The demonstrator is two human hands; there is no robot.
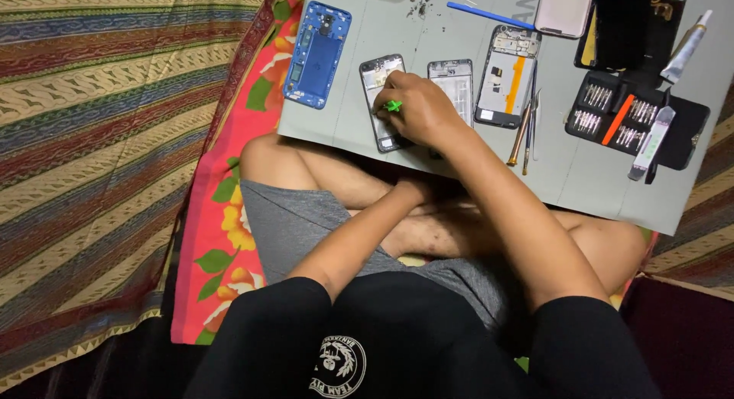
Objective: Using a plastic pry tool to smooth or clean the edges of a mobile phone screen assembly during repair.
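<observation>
My right hand (419, 108) rests on an opened phone body (380, 78) lying on the grey work mat (344, 116). A small green plastic tool (393, 105) sticks out between its fingers. My left hand (413, 191) lies low on my crossed legs, under the mat's near edge, mostly hidden, and nothing shows in it. A second stripped phone frame (456, 82) lies just right of my right hand.
A blue phone back shell (316, 53) lies at the mat's left. Farther right sit a phone frame with an orange strip (506, 76), tweezers and a screwdriver (526, 131), a black bit set (623, 116), a blue pry stick (489, 15), a glue tube (686, 46). Striped cloth covers the left.
</observation>
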